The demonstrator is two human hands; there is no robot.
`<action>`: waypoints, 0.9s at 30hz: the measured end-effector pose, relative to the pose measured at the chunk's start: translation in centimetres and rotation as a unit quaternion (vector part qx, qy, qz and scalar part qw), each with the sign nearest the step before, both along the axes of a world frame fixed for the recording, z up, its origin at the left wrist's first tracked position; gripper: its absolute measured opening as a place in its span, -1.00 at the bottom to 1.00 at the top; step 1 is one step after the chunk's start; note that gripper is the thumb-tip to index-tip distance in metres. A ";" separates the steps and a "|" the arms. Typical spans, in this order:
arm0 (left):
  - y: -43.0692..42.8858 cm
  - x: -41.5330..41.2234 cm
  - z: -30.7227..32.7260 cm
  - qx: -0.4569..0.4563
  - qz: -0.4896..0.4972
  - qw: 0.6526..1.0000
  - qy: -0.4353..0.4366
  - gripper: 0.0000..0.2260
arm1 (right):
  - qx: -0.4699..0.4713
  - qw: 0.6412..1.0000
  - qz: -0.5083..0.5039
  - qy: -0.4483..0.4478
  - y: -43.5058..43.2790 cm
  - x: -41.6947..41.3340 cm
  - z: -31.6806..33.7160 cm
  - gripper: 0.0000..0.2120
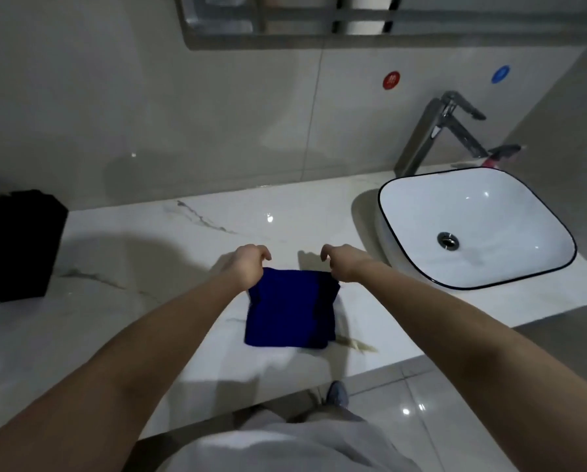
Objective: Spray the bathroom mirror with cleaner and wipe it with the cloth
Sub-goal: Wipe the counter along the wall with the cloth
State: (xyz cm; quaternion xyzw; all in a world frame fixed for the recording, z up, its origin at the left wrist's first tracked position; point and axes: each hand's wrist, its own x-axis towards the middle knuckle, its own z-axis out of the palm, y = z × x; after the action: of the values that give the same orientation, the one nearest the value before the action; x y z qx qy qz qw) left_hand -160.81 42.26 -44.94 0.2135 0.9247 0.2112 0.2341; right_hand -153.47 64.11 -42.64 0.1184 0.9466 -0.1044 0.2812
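A dark blue cloth (pixel 290 311) hangs folded over the white marble counter (pixel 149 301), its lower edge touching the surface. My left hand (pixel 248 267) pinches the cloth's upper left corner. My right hand (pixel 341 264) pinches the upper right corner. Both hands hold the top edge stretched between them. The mirror (pixel 319 18) shows only as its lower edge at the top of the view. No spray bottle is clearly visible.
A white basin with a black rim (pixel 384 212) sits on the counter to the right, with a chrome tap (pixel 431 131) behind it. A black bag (pixel 16 243) stands at the counter's left end. A small reddish object (pixel 499 156) lies behind the basin.
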 end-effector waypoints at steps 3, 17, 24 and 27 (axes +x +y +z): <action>-0.7 0.8 -2.0 -0.025 -0.023 0.999 0.014 -0.71 | 0.006 1.000 -0.016 -0.014 0.1 0.9 -2.4 -0.60; -1.1 9.3 -9.7 -0.244 -0.161 0.956 0.017 -0.20 | -0.080 0.996 -0.003 0.041 -7.8 8.4 -11.7 -0.24; -0.6 9.4 -9.9 -0.247 -0.165 0.954 0.029 -0.15 | -0.016 0.998 0.061 0.026 -7.3 8.0 -13.4 -0.17; 0.1 8.9 -10.0 -0.249 -0.159 0.955 0.026 -0.13 | -0.013 0.997 0.069 0.020 -6.6 7.3 -13.5 -0.19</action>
State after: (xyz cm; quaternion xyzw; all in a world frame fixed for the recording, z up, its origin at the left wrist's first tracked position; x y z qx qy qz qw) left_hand -151.93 42.40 -54.98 0.2984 0.9077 -0.0714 0.2862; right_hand -146.17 57.48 -56.13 0.0473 0.9565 -0.0991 0.2703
